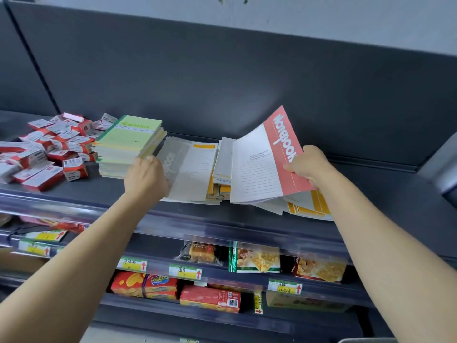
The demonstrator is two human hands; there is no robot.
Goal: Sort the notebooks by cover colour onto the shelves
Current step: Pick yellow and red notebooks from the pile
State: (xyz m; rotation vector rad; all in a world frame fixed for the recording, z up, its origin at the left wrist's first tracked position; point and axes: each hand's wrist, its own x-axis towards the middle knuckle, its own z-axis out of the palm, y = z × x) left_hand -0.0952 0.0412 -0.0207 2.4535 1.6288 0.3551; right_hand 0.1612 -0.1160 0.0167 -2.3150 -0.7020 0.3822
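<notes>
Gripping the red notebook [262, 159] by its right edge with the right hand [310, 164], thumb pressing on the red band and fingers curled underneath. Holding it lifted and tilted, lined white panel facing up, just above the loose yellow notebooks [306, 206] fanning out at the right of the top shelf [371, 184]. Clutching the left edge of the grey notebook [188, 169] with the left hand [146, 179], fingers curled round it, though blurring there. Laying that one flat on the middle stack [217, 189] of yellow-edged books. Sitting just left of it, touching or nearly so: the green notebooks [128, 144], squarely piled. Spilling beyond them at the far left, small red-and-white boxes [44, 154]. Showing below on the lower shelves, snack packs [257, 258] and yellow price tags [185, 272].
</notes>
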